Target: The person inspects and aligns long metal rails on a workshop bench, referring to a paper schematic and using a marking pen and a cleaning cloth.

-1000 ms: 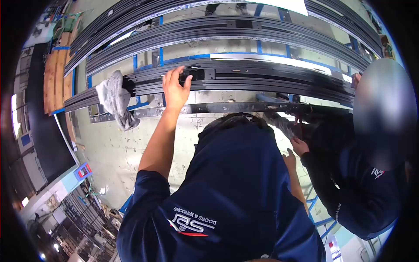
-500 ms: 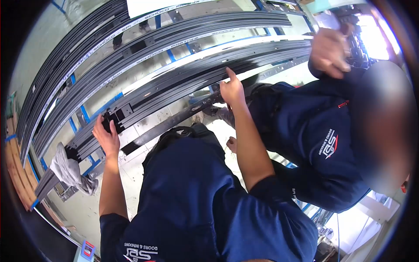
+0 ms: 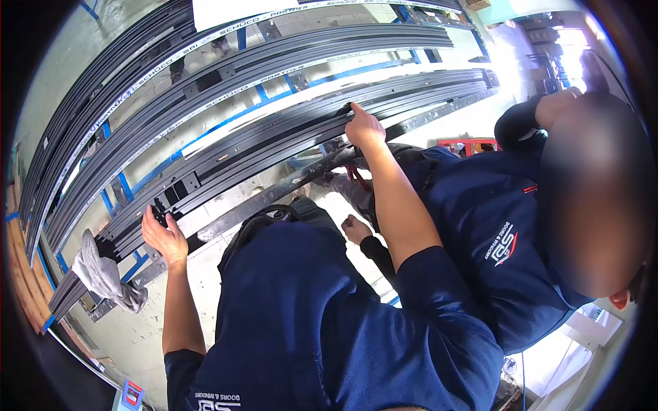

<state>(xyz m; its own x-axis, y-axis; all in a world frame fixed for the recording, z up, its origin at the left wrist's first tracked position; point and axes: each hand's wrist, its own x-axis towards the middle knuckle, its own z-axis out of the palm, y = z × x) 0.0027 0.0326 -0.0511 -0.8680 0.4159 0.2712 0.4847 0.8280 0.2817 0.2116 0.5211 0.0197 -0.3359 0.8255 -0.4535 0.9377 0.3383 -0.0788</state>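
Note:
My left hand rests at the near edge of a long dark metal profile, its thumb and fingers apart. Just beyond its fingertips are rectangular cut-outs and small black parts that I cannot make out clearly. Further right along the same profile lies my right hand, index finger stretched out onto the top surface; its other fingers are partly hidden. A small dark spot shows by that fingertip, too small to name. A grey cloth is draped over the profile's left end.
More dark profiles with printed white strips lie on a blue-framed rack. A co-worker in a navy top stands close at my right. Wooden boards are at far left.
The view has shifted slightly. The co-worker's raised hand has drawn back from the profiles toward their head. My two hands stay at about the same places on the profile.

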